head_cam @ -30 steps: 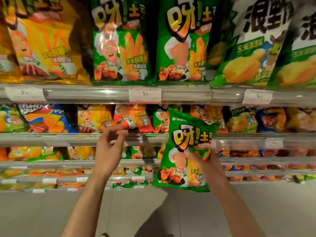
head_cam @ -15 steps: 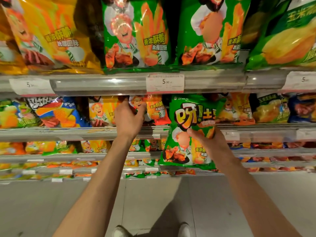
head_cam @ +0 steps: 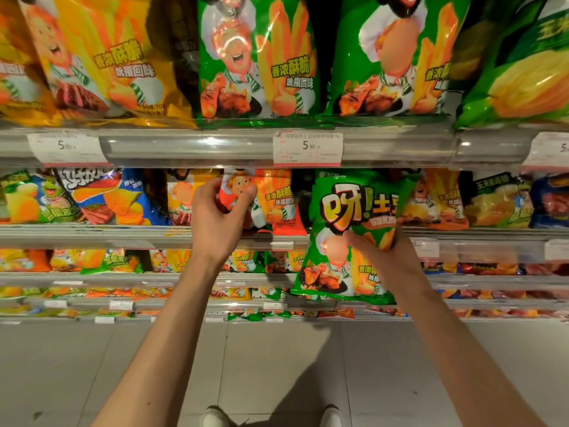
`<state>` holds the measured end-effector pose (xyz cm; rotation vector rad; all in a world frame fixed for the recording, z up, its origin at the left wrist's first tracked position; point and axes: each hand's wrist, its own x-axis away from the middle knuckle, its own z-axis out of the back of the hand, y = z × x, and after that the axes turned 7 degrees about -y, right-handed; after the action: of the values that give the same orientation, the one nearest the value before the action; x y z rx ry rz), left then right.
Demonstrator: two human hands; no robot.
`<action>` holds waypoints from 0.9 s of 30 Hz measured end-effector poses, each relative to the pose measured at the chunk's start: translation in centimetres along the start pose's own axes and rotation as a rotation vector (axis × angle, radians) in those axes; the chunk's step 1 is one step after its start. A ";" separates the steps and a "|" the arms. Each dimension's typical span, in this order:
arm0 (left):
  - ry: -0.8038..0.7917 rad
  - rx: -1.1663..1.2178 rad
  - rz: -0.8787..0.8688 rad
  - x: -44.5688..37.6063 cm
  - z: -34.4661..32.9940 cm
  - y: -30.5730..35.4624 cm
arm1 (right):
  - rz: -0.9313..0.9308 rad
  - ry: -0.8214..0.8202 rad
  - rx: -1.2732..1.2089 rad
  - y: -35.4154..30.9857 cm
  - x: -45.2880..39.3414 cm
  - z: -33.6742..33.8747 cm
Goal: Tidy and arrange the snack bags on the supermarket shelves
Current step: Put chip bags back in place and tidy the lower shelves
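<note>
Two hands are up at the second shelf (head_cam: 92, 234). We note the right hand (head_cam: 385, 254) gripping a green bag (head_cam: 348, 211) at mid-height, thumb across its front and fingers curled behind. The bag is held in the air in front of the shelf edge, long axis near vertical, top end up and tipped slightly right, printed face toward us, bottom seam hanging below the shelf rail. The left hand (head_cam: 215, 220) reaches in over the same shelf and pinches the upper left corner of an orange bag (head_cam: 277, 201), thumb on its face, fingers curled round the edge. That bag stands upright on the shelf, face out, just left of the green bag. A price tag (head_cam: 308, 148) sits on the rail above, between both hands.
</note>
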<state>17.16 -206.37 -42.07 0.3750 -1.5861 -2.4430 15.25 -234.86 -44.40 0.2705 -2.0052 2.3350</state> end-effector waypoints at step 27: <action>0.079 0.059 -0.038 3.0 8.6 -4.0 | 0.076 -0.185 0.077 -1.3 -2.8 -10.6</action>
<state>11.42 -198.28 -42.71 0.5094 -1.6353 -2.3822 17.12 -224.02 -45.11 0.4362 -2.0399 2.5236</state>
